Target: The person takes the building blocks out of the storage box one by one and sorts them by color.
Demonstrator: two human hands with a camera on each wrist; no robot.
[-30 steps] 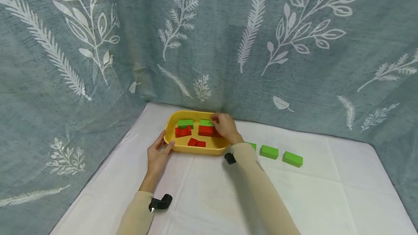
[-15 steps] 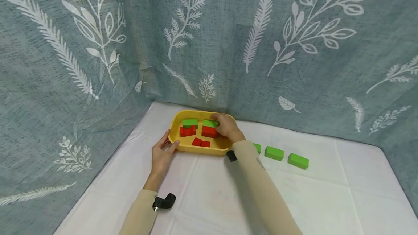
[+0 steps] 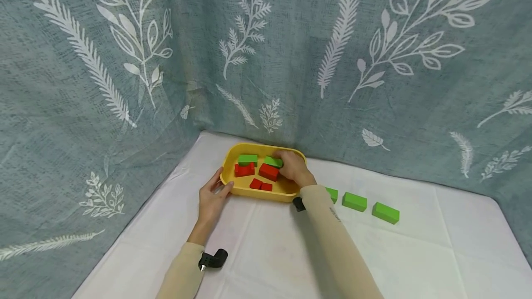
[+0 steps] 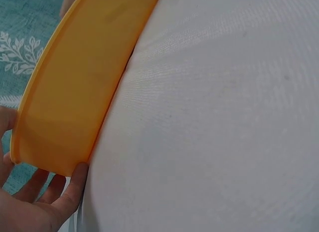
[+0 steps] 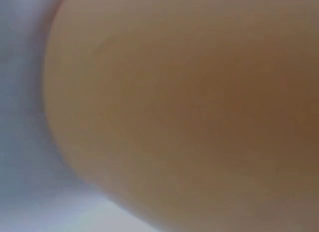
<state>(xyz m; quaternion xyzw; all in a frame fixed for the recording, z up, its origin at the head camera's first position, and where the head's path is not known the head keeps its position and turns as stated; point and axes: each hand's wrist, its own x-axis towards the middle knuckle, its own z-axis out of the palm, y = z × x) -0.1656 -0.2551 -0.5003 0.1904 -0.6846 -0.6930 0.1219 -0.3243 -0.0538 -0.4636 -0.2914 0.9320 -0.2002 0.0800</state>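
Note:
My left hand [image 3: 212, 202] holds the left end of a yellow plastic bin [image 3: 257, 194]. In the left wrist view its fingers curl against the end and lower edge of the bin [image 4: 75, 87]. My right hand [image 3: 293, 167] reaches into the bin's right side, its fingers on the right end of a green block [image 3: 273, 162], seemingly pinching it; the fingertips are partly hidden. Just in front of that block lies a red block [image 3: 269, 172]. The right wrist view is filled by a blurred tan surface.
Also in the bin lie another green block [image 3: 247, 160], a notched red block [image 3: 244, 170] and two small red pieces [image 3: 261, 184]. Right of the bin, green blocks [image 3: 385, 212] stand in a row on the white cloth [image 3: 266, 248]. A patterned curtain [image 3: 291, 59] hangs behind.
The head view has shifted, so everything sits slightly further right. Inside the bin, the green block by my right hand and the red block before it have turned a little. My left hand keeps its hold.

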